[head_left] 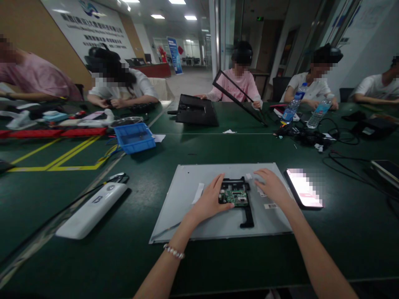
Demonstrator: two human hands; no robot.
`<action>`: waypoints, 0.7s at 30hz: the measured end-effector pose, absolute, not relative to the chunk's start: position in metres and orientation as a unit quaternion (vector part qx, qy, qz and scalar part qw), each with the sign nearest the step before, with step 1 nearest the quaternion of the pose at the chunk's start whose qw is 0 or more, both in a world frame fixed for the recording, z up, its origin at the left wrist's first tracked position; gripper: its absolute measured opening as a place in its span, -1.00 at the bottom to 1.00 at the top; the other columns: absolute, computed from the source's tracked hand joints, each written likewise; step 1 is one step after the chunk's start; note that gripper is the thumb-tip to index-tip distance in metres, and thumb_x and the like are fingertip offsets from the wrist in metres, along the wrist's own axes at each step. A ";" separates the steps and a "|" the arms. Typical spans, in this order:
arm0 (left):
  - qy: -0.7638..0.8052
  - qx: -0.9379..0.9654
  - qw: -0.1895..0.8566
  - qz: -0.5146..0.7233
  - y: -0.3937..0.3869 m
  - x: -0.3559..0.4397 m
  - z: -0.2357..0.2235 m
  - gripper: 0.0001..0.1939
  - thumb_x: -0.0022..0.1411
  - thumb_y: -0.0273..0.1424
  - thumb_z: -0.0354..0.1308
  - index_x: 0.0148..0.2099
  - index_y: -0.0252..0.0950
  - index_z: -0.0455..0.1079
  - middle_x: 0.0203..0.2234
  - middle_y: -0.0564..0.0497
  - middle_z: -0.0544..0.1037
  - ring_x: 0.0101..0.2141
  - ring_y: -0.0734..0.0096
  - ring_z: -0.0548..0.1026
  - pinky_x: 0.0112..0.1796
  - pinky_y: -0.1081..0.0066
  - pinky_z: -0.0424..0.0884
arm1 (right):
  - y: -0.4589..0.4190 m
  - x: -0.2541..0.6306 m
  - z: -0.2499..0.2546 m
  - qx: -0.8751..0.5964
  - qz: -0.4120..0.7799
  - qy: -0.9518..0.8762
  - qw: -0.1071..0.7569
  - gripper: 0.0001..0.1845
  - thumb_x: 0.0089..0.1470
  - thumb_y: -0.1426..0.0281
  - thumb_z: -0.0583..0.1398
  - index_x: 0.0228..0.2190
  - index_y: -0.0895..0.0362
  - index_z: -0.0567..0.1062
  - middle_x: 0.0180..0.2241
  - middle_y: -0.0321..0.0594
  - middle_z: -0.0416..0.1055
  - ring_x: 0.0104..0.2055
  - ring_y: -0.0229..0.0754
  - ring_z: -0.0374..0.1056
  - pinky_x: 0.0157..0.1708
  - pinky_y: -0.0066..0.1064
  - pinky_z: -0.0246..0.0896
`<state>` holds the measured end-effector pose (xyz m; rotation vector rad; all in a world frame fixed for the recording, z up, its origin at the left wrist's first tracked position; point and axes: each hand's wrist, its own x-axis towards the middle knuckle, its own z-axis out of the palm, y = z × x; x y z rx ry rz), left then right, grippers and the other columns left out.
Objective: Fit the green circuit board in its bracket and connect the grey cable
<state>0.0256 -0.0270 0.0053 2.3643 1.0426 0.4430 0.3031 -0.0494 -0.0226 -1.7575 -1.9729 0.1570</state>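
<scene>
A grey metal panel [187, 207] lies flat on the green table in front of me. On its middle sits a green circuit board [235, 197] in a black plastic frame [247, 216]. My left hand [210, 199] rests at the board's left edge, fingers curled against it. My right hand [271, 185] lies on the panel just right of the board, fingers stretched toward its top right corner. Small white labels [198, 193] are stuck on the panel.
A phone with a lit screen [304, 189] lies right of the panel. A white device [93, 209] lies to the left, a blue tray [134, 138] beyond it. Cables [311, 137] and water bottles [293, 107] sit far right. Several people sit along the far side.
</scene>
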 end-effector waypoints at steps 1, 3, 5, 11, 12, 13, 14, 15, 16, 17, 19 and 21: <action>0.384 0.872 0.256 0.166 -0.027 0.026 0.005 0.00 0.03 -0.10 0.21 0.33 -0.17 -0.33 0.28 -0.15 -0.10 0.21 -0.03 0.03 0.15 0.01 0.08 | -0.047 0.301 -0.024 -0.625 0.055 -0.741 0.240 -0.64 0.05 0.39 0.13 -0.06 0.10 0.42 -0.04 -0.09 0.37 0.02 -0.05 0.26 -0.02 -0.20 0.16; 0.383 0.871 0.256 0.169 -0.026 0.026 0.004 0.00 0.03 -0.10 0.21 0.33 -0.16 -0.33 0.28 -0.16 -0.09 0.20 -0.05 0.05 0.13 -0.01 0.09 | -0.041 0.296 -0.025 -0.597 0.055 -0.768 0.224 -0.66 0.08 0.40 0.12 -0.07 0.08 0.42 -0.04 -0.12 0.38 0.02 -0.06 0.26 -0.02 -0.21 0.16; 0.383 0.871 0.257 0.169 -0.025 0.026 0.003 0.01 0.02 -0.10 0.21 0.33 -0.16 -0.34 0.28 -0.17 -0.09 0.20 -0.07 0.05 0.13 -0.03 0.09 | -0.036 0.292 -0.024 -0.588 0.050 -0.780 0.207 -0.70 0.12 0.41 0.09 -0.10 0.09 0.45 -0.09 -0.12 0.42 -0.02 -0.07 0.29 -0.05 -0.22 0.18; 0.380 0.872 0.258 0.167 -0.024 0.026 0.002 0.01 0.03 -0.12 0.21 0.33 -0.16 -0.34 0.28 -0.16 -0.09 0.21 -0.05 0.04 0.14 -0.01 0.08 | -0.032 0.284 -0.022 -0.595 0.008 -0.782 0.183 -0.72 0.19 0.43 0.01 -0.20 0.14 0.50 -0.18 -0.08 0.47 -0.10 -0.09 0.34 -0.09 -0.28 0.19; 0.382 0.872 0.258 0.167 -0.024 0.026 0.002 0.01 0.03 -0.11 0.21 0.33 -0.16 -0.34 0.28 -0.15 -0.09 0.21 -0.05 0.04 0.14 0.00 0.08 | -0.032 0.283 -0.022 -0.600 0.004 -0.779 0.184 -0.72 0.20 0.42 0.00 -0.21 0.14 0.50 -0.19 -0.09 0.48 -0.11 -0.09 0.35 -0.10 -0.29 0.19; 0.383 0.871 0.258 0.167 -0.025 0.026 0.002 0.01 0.03 -0.11 0.21 0.33 -0.16 -0.34 0.28 -0.15 -0.10 0.21 -0.04 0.03 0.14 0.00 0.07 | -0.032 0.283 -0.022 -0.607 0.000 -0.773 0.186 -0.72 0.20 0.41 0.00 -0.21 0.13 0.50 -0.19 -0.10 0.48 -0.12 -0.10 0.36 -0.12 -0.30 0.19; 0.383 0.871 0.258 0.167 -0.025 0.026 0.002 0.01 0.03 -0.10 0.21 0.33 -0.17 -0.34 0.28 -0.15 -0.10 0.21 -0.04 0.02 0.15 0.00 0.06 | -0.032 0.283 -0.023 -0.616 -0.006 -0.764 0.190 -0.72 0.21 0.40 0.00 -0.21 0.13 0.49 -0.19 -0.10 0.48 -0.13 -0.10 0.37 -0.13 -0.32 0.20; 0.383 0.871 0.258 0.167 -0.025 0.026 0.002 0.01 0.03 -0.10 0.21 0.33 -0.19 -0.34 0.28 -0.16 -0.10 0.21 -0.04 0.02 0.15 0.00 0.05 | -0.032 0.282 -0.023 -0.626 -0.013 -0.754 0.197 -0.72 0.21 0.40 0.00 -0.20 0.13 0.48 -0.20 -0.11 0.48 -0.15 -0.11 0.38 -0.15 -0.33 0.20; 0.382 0.872 0.258 0.166 -0.025 0.026 0.002 0.02 0.03 -0.10 0.21 0.33 -0.20 -0.34 0.28 -0.17 -0.10 0.21 -0.04 0.01 0.15 0.00 0.05 | -0.032 0.282 -0.024 -0.636 -0.019 -0.744 0.205 -0.72 0.22 0.39 -0.01 -0.19 0.13 0.48 -0.20 -0.11 0.48 -0.16 -0.11 0.39 -0.17 -0.34 0.21; 0.382 0.872 0.258 0.165 -0.025 0.026 0.002 0.02 0.02 -0.11 0.21 0.33 -0.21 -0.35 0.28 -0.17 -0.10 0.21 -0.04 0.02 0.16 0.01 0.04 | -0.032 0.281 -0.024 -0.643 -0.025 -0.735 0.214 -0.72 0.22 0.39 -0.01 -0.19 0.13 0.47 -0.19 -0.11 0.48 -0.17 -0.11 0.39 -0.18 -0.34 0.22; 0.382 0.872 0.256 0.168 -0.024 0.026 0.001 0.02 0.03 -0.11 0.21 0.33 -0.22 -0.35 0.28 -0.17 -0.10 0.21 -0.02 0.02 0.16 0.03 0.05 | -0.032 0.280 -0.025 -0.642 -0.028 -0.729 0.235 -0.71 0.23 0.39 -0.02 -0.17 0.14 0.46 -0.18 -0.10 0.48 -0.17 -0.11 0.40 -0.19 -0.33 0.23; 0.382 0.872 0.253 0.171 -0.024 0.026 -0.001 0.02 0.03 -0.10 0.20 0.34 -0.21 -0.35 0.28 -0.16 -0.10 0.21 -0.01 0.03 0.16 0.04 0.05 | -0.032 0.280 -0.025 -0.628 -0.018 -0.733 0.261 -0.70 0.22 0.41 -0.03 -0.16 0.16 0.45 -0.17 -0.09 0.47 -0.15 -0.11 0.39 -0.17 -0.33 0.24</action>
